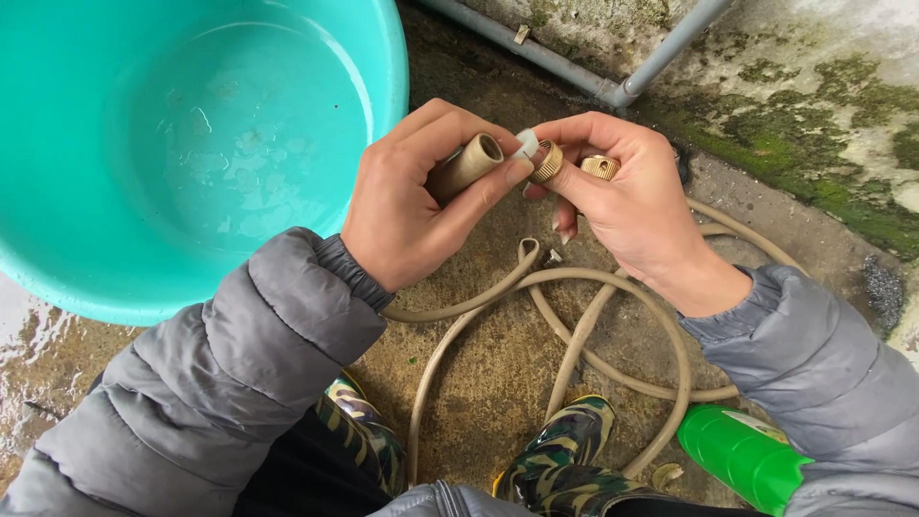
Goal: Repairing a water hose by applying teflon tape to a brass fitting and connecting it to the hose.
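Note:
My left hand [421, 196] grips the cut end of a tan hose [466, 165], its open mouth pointing right. My right hand [627, 196] holds a brass ring nut [548, 161] between thumb and forefinger just beside the hose mouth, and a second knurled brass fitting [600, 168] sits further back in the same fingers. A small white plastic piece [526, 144] is pinched between the hose end and the ring nut. The rest of the hose [574, 325] lies coiled on the ground below both hands.
A large turquoise basin [191, 144] with some water stands at the left. Grey pipes [613, 86] run along a mossy concrete wall at the top. A green plastic object [742, 455] lies at the lower right. Camouflage boots [560, 450] stand on wet ground.

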